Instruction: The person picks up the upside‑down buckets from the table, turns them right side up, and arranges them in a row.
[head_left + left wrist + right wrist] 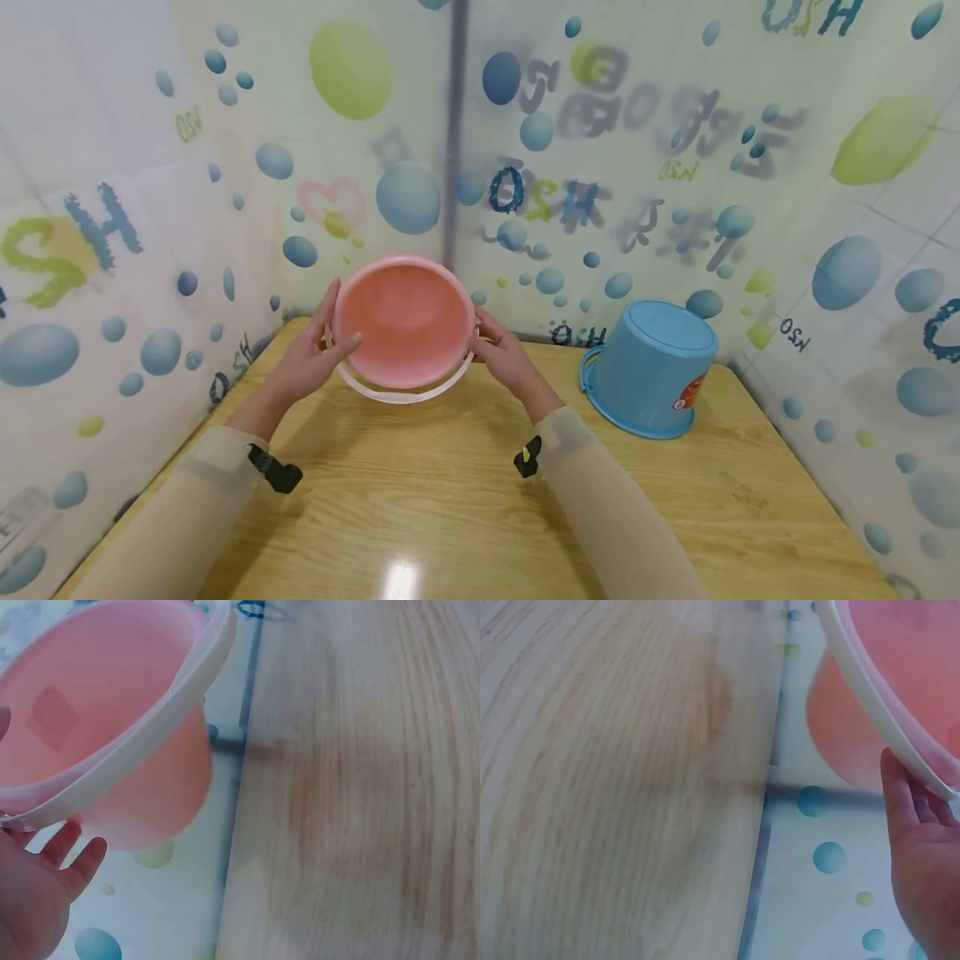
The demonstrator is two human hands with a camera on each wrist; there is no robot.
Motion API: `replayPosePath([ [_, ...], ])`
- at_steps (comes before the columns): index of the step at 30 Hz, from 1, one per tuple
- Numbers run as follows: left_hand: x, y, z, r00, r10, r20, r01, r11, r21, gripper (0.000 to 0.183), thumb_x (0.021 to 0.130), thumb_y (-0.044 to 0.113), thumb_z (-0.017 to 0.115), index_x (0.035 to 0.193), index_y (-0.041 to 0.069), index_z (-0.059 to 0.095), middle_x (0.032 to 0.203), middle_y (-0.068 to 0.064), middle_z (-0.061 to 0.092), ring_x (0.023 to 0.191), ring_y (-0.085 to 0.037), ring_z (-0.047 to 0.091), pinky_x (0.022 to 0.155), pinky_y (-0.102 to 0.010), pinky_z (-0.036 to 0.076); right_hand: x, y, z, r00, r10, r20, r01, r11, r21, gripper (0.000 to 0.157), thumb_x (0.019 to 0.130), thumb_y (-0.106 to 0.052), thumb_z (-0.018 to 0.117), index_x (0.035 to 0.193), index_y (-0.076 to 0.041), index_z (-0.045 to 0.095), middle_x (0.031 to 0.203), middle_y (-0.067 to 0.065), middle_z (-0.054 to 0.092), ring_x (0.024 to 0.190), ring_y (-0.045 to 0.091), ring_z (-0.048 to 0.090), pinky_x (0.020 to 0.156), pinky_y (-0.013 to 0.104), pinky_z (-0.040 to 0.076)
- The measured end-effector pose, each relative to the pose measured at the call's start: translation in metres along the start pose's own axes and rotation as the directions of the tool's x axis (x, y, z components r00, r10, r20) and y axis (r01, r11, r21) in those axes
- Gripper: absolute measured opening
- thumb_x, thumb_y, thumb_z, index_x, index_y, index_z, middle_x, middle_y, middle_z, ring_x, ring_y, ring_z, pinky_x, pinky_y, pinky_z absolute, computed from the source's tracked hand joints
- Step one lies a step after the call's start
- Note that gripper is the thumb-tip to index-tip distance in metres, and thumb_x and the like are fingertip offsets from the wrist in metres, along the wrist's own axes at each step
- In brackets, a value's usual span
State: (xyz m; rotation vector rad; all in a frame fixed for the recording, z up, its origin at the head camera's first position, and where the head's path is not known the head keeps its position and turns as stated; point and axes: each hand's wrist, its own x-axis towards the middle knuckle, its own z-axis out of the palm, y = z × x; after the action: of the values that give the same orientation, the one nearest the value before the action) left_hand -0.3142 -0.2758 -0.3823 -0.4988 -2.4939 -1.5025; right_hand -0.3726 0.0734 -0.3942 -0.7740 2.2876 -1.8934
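A pink bucket (405,321) is held up between both hands, tilted so its open mouth faces me. Its white handle (397,397) hangs along the lower side of the rim. The left hand (306,360) grips the left side of the rim, thumb over the edge and fingers outside. On the opposite side, the right hand (501,348) holds the rim near the handle's end. In the left wrist view, fingertips (88,859) show beneath the pink bucket (161,799). The right wrist view has the right hand (930,877) under the white handle (870,697); its thumb is partly hidden.
An upside-down blue bucket (656,367) with a red label stands at the table's back right, its handle at its left side. The wooden table (450,500) ends at curtains (420,133) printed with coloured dots, which enclose the back and both sides.
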Motion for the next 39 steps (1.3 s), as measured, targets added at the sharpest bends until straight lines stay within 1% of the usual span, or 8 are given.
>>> replayPosePath([
  [5, 0.0, 0.003, -0.001, 0.998, 0.058, 0.008, -0.058, 0.998, -0.024, 0.092, 0.114, 0.027, 0.063, 0.172, 0.052, -0.004, 0.187, -0.003, 0.004, 0.151, -0.04, 0.046, 0.089, -0.01, 0.052, 0.0, -0.005, -0.005, 0.998, -0.069, 0.009, 0.069, 0.997, 0.046, 0.083, 0.109, -0.003, 0.063, 0.177, -0.027, 0.023, 0.147, 0.029, 0.065, 0.116, 0.02, 0.071, 0.098, 0.038, 0.063],
  [11, -0.002, 0.002, -0.002, 0.994, 0.103, 0.037, -0.102, 0.994, -0.047, 0.098, 0.111, 0.015, 0.066, 0.176, 0.044, -0.001, 0.18, -0.019, 0.023, 0.128, -0.023, 0.057, 0.092, -0.013, 0.057, 0.0, -0.008, -0.011, 0.997, -0.081, 0.005, 0.081, 0.996, 0.021, 0.085, 0.107, -0.004, 0.068, 0.176, -0.034, 0.028, 0.147, 0.027, 0.064, 0.119, 0.025, 0.071, 0.103, 0.047, 0.063],
  [15, -0.002, 0.0, -0.005, 0.986, 0.155, 0.068, -0.151, 0.987, -0.06, 0.103, 0.107, 0.005, 0.067, 0.178, 0.034, -0.001, 0.185, -0.012, 0.013, 0.13, -0.021, 0.054, 0.095, -0.013, 0.055, -0.002, -0.01, -0.014, 0.998, -0.055, 0.041, 0.054, 0.998, 0.015, 0.083, 0.109, -0.009, 0.067, 0.175, -0.04, 0.027, 0.147, 0.026, 0.063, 0.12, 0.027, 0.071, 0.104, 0.044, 0.063],
  [18, -0.003, 0.002, -0.009, 0.981, 0.161, 0.104, -0.155, 0.986, -0.066, 0.104, 0.106, 0.002, 0.066, 0.178, 0.035, -0.003, 0.186, -0.011, 0.01, 0.131, -0.024, 0.053, 0.096, -0.013, 0.054, -0.003, -0.008, -0.018, 0.993, -0.065, 0.1, 0.064, 0.998, 0.018, 0.083, 0.111, -0.009, 0.064, 0.176, -0.039, 0.021, 0.146, 0.027, 0.061, 0.117, 0.024, 0.071, 0.11, 0.053, 0.06],
  [22, -0.005, 0.006, -0.015, 0.979, 0.155, 0.134, -0.154, 0.988, -0.021, 0.107, 0.105, 0.004, 0.068, 0.177, 0.035, -0.004, 0.178, -0.022, 0.027, 0.122, -0.022, 0.056, 0.093, -0.016, 0.057, -0.002, -0.005, -0.023, 0.984, -0.087, 0.152, 0.087, 0.996, 0.013, 0.085, 0.112, -0.008, 0.063, 0.177, -0.037, 0.017, 0.141, 0.028, 0.063, 0.113, 0.02, 0.071, 0.113, 0.062, 0.056],
  [25, -0.004, 0.009, -0.018, 0.976, 0.161, 0.144, -0.163, 0.987, 0.003, 0.107, 0.105, 0.004, 0.069, 0.178, 0.034, -0.004, 0.174, -0.025, 0.034, 0.117, -0.017, 0.059, 0.091, -0.018, 0.058, -0.002, -0.004, -0.025, 0.983, -0.089, 0.158, 0.089, 0.996, 0.005, 0.086, 0.112, -0.008, 0.064, 0.177, -0.039, 0.018, 0.138, 0.026, 0.064, 0.112, 0.02, 0.072, 0.111, 0.055, 0.059],
  [34, -0.002, 0.015, -0.03, 0.949, 0.206, 0.239, -0.184, 0.977, -0.111, 0.105, 0.105, -0.001, 0.067, 0.178, 0.031, -0.002, 0.185, -0.017, 0.012, 0.128, -0.023, 0.067, 0.096, -0.023, 0.062, -0.007, -0.007, -0.031, 0.987, -0.074, 0.146, 0.069, 0.997, 0.034, 0.083, 0.112, -0.011, 0.062, 0.175, -0.047, 0.02, 0.138, 0.025, 0.061, 0.107, 0.015, 0.073, 0.102, 0.044, 0.065],
  [39, -0.003, 0.015, -0.033, 0.948, 0.18, 0.261, -0.146, 0.979, -0.145, 0.103, 0.108, 0.0, 0.065, 0.177, 0.039, -0.002, 0.187, -0.007, 0.008, 0.156, -0.039, 0.046, 0.103, -0.021, 0.058, -0.008, -0.009, -0.031, 0.988, -0.063, 0.144, 0.051, 0.995, 0.085, 0.083, 0.107, -0.028, 0.068, 0.174, -0.048, 0.022, 0.14, 0.027, 0.058, 0.103, 0.016, 0.075, 0.097, 0.043, 0.067],
])
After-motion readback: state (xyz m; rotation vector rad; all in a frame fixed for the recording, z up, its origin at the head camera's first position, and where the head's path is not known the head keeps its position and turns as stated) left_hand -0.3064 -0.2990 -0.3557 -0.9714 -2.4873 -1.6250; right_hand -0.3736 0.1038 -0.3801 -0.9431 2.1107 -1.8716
